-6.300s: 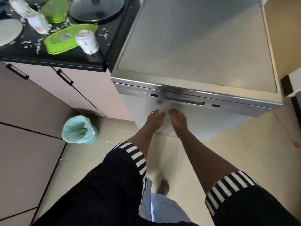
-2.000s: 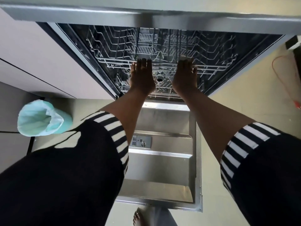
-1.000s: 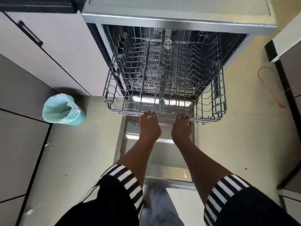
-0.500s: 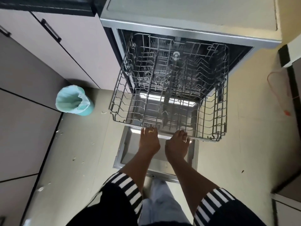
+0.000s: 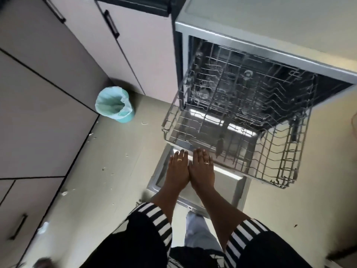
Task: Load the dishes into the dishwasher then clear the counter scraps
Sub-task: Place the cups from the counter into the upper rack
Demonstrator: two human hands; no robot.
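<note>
One dishwasher [image 5: 270,26], one door [image 5: 228,182] on it, one wire rack [image 5: 280,151] for sure, maybe a second deeper inside but it's too dark and tangled in there to call. One bin [image 5: 114,104] with a teal liner. Three black cabinet handles [image 5: 111,24]. Two hands, a left hand [image 5: 177,167] and a right hand [image 5: 202,168], with two rings [image 5: 179,159], one apiece. Two striped sleeves [image 5: 154,217]. Floor scraps [image 5: 64,193]: several little bits.

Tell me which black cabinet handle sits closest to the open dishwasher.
The handle on the door right next to the dishwasher. The second upper handle lies further left, and the third handle is far down the left edge.
</note>
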